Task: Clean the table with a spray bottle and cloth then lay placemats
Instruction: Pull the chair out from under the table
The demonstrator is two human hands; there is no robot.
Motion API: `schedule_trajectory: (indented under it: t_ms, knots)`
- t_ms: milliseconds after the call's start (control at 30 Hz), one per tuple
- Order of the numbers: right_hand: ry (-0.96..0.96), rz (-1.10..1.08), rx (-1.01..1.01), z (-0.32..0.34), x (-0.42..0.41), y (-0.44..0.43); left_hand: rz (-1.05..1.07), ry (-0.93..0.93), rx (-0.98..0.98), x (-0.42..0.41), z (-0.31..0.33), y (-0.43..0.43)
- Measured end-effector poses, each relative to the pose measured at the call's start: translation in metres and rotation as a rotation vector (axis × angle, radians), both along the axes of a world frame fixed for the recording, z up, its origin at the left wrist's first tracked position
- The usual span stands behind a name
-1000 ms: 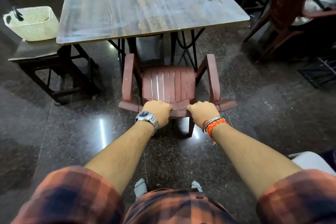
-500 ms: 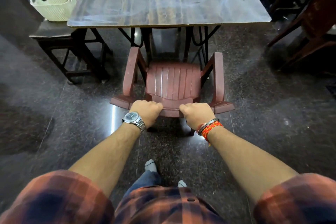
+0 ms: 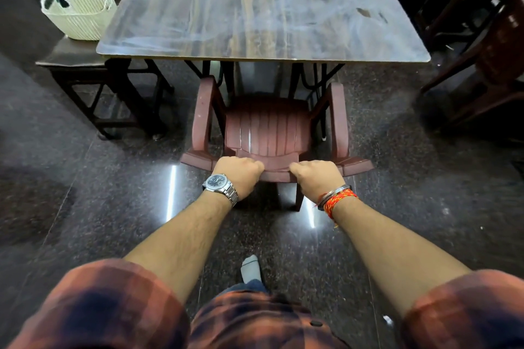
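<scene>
A rectangular wood-grain table [image 3: 263, 11] stands ahead, its top bare and streaked with smears. A maroon plastic armchair [image 3: 269, 125] faces it, its seat front just under the near table edge. My left hand [image 3: 238, 173] and my right hand [image 3: 317, 176] both grip the top of the chair's backrest, fingers curled over it. A cream woven basket [image 3: 82, 14] sits on a dark stool left of the table, with a dark nozzle-like part sticking out of it. No cloth or placemat is in view.
The dark stool [image 3: 93, 76] stands close to the table's left corner. More maroon chairs [image 3: 487, 65] crowd the right side. Another chair back shows beyond the table's far edge. The polished dark stone floor [image 3: 99, 193] is open around me.
The chair has slid forward toward the table with both hands on its back, and I have stepped closer. The seat front now reaches under the table edge.
</scene>
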State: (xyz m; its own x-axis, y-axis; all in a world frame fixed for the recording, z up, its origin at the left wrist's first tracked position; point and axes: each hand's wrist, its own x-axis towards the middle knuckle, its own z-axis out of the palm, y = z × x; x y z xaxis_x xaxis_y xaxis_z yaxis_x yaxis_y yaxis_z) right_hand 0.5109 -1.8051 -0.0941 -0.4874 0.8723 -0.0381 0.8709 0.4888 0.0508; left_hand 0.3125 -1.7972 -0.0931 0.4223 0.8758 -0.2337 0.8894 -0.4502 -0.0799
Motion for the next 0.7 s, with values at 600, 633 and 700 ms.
schedule_trajectory:
  t_ms: [600, 633, 700]
  knots:
    - [-0.040, -0.031, -0.079, 0.000, 0.002, 0.091, 0.018, 0.009, 0.003, 0.005, 0.002, 0.090]
    - [-0.039, -0.028, -0.074, -0.001, 0.003, 0.096, 0.019, 0.011, 0.007, 0.006, 0.001, 0.094]
    - [-0.032, -0.023, -0.061, -0.001, 0.004, 0.104, 0.026, 0.016, 0.010, 0.007, 0.002, 0.102]
